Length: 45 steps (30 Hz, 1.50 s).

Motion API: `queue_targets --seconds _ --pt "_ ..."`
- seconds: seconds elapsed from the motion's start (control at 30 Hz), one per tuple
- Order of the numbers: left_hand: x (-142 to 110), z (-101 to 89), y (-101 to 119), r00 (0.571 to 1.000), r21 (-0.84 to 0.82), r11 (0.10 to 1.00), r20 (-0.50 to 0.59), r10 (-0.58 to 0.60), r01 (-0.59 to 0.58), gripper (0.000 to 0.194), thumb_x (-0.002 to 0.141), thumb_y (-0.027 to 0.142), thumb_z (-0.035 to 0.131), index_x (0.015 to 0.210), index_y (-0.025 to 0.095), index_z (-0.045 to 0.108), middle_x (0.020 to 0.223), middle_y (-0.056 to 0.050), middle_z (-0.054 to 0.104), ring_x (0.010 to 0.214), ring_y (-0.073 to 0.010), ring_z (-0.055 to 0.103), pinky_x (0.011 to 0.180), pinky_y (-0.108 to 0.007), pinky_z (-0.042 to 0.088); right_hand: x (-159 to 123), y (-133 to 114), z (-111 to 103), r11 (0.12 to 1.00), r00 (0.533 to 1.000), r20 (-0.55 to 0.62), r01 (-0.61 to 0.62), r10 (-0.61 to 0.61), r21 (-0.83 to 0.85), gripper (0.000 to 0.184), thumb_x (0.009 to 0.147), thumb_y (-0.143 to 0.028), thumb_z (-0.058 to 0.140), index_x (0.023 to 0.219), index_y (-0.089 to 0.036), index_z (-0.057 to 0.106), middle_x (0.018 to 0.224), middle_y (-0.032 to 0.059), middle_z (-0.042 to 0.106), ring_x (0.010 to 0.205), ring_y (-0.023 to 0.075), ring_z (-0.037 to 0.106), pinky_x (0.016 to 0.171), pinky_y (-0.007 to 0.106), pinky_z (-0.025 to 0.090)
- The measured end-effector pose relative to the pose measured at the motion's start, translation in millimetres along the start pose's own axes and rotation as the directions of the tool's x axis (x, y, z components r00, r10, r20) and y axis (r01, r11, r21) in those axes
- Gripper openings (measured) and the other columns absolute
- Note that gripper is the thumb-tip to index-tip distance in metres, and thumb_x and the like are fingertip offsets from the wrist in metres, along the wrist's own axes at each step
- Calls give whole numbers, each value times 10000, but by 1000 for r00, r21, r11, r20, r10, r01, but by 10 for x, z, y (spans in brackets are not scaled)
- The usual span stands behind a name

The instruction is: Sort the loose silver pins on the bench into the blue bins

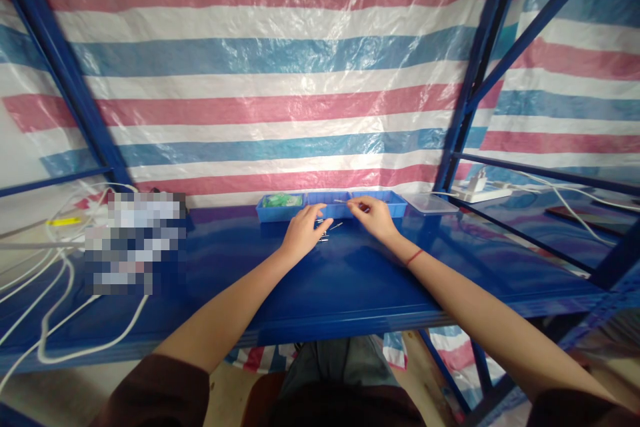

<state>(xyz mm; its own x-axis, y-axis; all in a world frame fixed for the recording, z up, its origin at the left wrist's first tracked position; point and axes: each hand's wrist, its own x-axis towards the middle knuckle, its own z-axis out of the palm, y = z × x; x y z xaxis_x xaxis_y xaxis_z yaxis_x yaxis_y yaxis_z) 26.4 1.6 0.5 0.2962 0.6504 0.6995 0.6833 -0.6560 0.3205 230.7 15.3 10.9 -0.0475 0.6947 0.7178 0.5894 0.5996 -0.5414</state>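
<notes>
My left hand [303,230] is over the shelf with its thumb and fingers apart, holding nothing that I can see. Just beside its thumb lie several small thin metallic pieces [324,237], too small to name. My right hand [373,215] is closed in a pinch on a thin metallic piece [341,201], whose tip points left in front of the blue divided bin [280,213]. In the bin's left compartment sits a green bundle in clear plastic [283,200]. Small dark bits show in its right compartment, partly hidden by my right hand.
A clear plastic lid [431,203] lies right of the bin. White power strip [483,192] and cables are at the right. At the left, white cables [67,273] run beside a blurred-out pile [137,240]. Blue metal posts [470,100] frame the blue shelf [240,260].
</notes>
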Motion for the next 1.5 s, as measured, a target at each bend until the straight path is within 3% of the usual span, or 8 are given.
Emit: queue_targets --seconds 0.13,0.23,0.43,0.6,0.73,0.9,1.13,1.5 --pt "29 -50 -59 995 77 997 89 -33 26 235 853 247 436 1004 202 610 931 -35 649 898 -168 595 839 -286 454 158 354 -230 963 942 -311 -192 127 -189 354 810 -401 467 868 -137 696 784 98 683 675 200 592 665 318 444" --pt "38 -95 -88 978 135 990 197 -71 45 228 810 198 455 937 206 645 938 -32 651 891 -170 599 829 -276 459 194 527 -377 879 939 -302 -277 162 -388 380 804 -395 483 992 -124 672 764 106 664 712 228 599 681 333 435" --pt "-14 -50 -124 923 196 981 378 -72 -4 237 771 336 530 932 230 669 978 -44 647 934 -214 584 865 -331 444 63 342 -152 912 995 102 41 1 -408 297 843 -282 442 988 -160 670 835 77 669 739 193 604 707 301 441" --pt "-36 19 -113 939 174 985 341 -47 -14 236 811 322 485 947 234 656 938 -40 651 890 -195 588 849 -325 446 -73 132 264 883 843 473 403 -255 -242 305 836 -180 453 1084 -170 631 1033 91 636 904 188 580 830 320 419" --pt "-38 50 -110 946 137 990 324 -30 -16 204 805 280 496 917 236 661 910 -29 658 880 -182 594 846 -308 448 -82 148 315 865 777 576 450 -256 -223 236 862 -202 450 949 -166 666 934 86 647 859 182 576 817 321 405" --pt "-32 76 -134 962 126 992 271 -39 5 233 811 261 484 959 214 658 948 -42 667 906 -198 594 857 -331 447 -91 76 214 830 814 532 452 -233 -328 177 849 -227 483 821 -155 643 897 103 604 819 198 539 737 322 393" --pt "-20 94 -80 968 -172 985 249 40 3 276 800 346 537 1001 179 628 952 -55 672 878 -171 620 831 -284 466 -144 -111 185 989 926 346 141 -149 48 165 886 -261 387 819 -166 504 705 24 555 643 142 528 654 286 420" --pt "-41 147 -9 972 -548 818 230 -53 174 241 806 373 542 927 167 574 873 -39 688 810 -154 652 750 -265 511 -191 -256 226 882 946 323 -117 -41 457 299 816 -471 502 810 -172 512 675 -17 520 516 90 507 516 241 425"
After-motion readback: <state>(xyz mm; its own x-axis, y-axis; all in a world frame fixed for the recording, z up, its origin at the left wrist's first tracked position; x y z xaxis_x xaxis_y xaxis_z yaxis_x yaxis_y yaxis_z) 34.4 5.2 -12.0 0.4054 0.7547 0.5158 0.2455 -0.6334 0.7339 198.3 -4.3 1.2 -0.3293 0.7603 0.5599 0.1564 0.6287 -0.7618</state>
